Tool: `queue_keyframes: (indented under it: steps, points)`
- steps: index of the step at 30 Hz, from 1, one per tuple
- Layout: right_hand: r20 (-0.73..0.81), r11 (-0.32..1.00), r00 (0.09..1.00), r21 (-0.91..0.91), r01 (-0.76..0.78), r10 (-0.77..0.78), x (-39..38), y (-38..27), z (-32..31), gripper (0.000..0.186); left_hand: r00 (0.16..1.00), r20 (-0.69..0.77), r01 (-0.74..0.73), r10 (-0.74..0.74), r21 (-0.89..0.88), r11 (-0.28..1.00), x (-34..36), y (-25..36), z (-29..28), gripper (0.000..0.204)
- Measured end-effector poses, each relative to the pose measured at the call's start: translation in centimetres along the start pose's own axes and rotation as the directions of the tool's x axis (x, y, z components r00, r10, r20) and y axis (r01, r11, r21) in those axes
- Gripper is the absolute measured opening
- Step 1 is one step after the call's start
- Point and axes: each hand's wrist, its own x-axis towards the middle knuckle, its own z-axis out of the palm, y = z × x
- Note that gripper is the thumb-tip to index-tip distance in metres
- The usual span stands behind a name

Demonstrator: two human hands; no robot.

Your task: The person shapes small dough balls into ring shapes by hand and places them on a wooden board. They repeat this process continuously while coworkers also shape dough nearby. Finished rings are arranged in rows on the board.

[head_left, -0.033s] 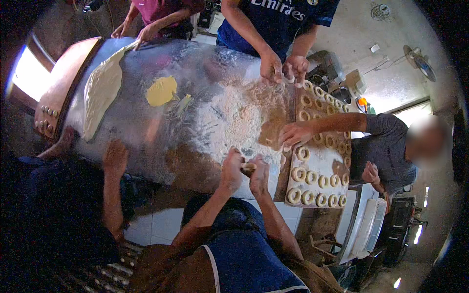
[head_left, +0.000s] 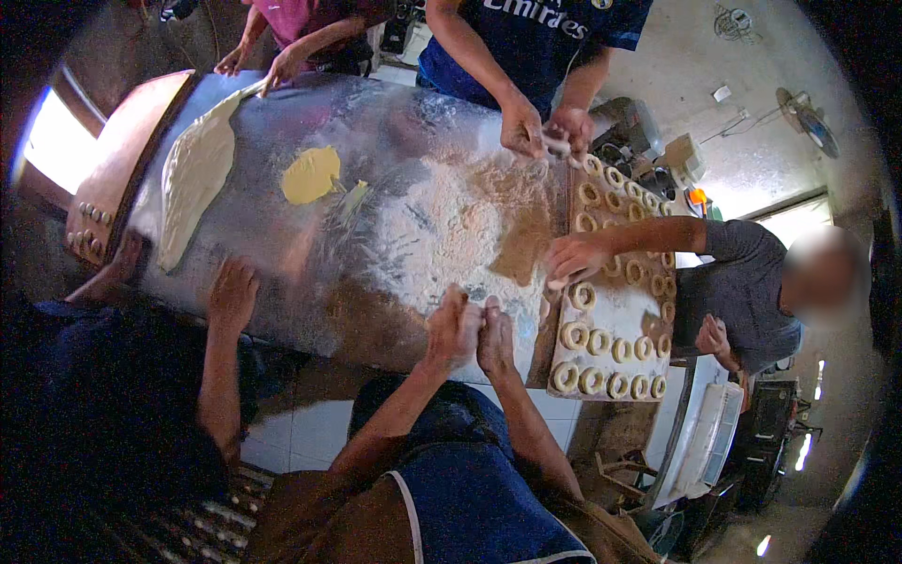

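Over the near edge of the floury metal table (head_left: 376, 324), my left hand (head_left: 453, 331) and my right hand (head_left: 495, 340) come together. Both have their fingers curled, and the knuckles nearly touch. The small piece of dough between them shows in the earlier frame but is now mostly covered by my fingers. Loose flour (head_left: 460, 221) lies just beyond my hands. To their right, a floured board (head_left: 615, 315) carries rows of dough rings (head_left: 583, 296).
A co-worker's hand (head_left: 575, 258) reaches over the board from the right. Across the table, another person's hands (head_left: 545, 136) hold some dough. A long dough sheet (head_left: 199, 169) and a yellow flat lump (head_left: 311, 176) lie leftward, near a third person's hand (head_left: 232, 293).
My hands have drawn closer, and the dough that showed between them is now hidden. The hand of the person at left has shifted slightly right. The hand over the board has moved slightly right.
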Motion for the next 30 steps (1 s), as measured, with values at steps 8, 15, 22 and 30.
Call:
queue_keyframes:
  steps: [8, 15, 22, 30]
  points:
    - [-0.115, 0.991, 0.985, -0.003, 0.132, -0.131, 1.5, 3.5, -0.3, 0.058, 0.950, -0.008, 0.271, -0.311, -0.468, 0.841, 2.5, 0.7, 1.7, 0.022]
    - [-0.235, 0.956, 0.937, 0.074, 0.284, -0.260, 2.0, 5.6, -2.0, 0.044, 0.935, 0.067, 0.312, -0.348, -0.622, 0.718, 2.2, -0.7, 4.6, 0.026]
    - [-0.102, 0.956, 0.978, 0.216, 0.199, -0.181, 2.2, 7.5, -7.1, 0.041, 0.960, 0.066, -0.280, 0.272, 0.274, 0.920, 1.3, -3.9, 8.0, 0.037]
    - [-0.072, 0.915, 0.931, -0.228, 0.333, -0.357, 1.6, 6.9, -13.1, 0.059, 0.972, 0.077, -0.227, 0.223, 0.041, 0.973, -0.1, -5.6, 13.1, 0.034]
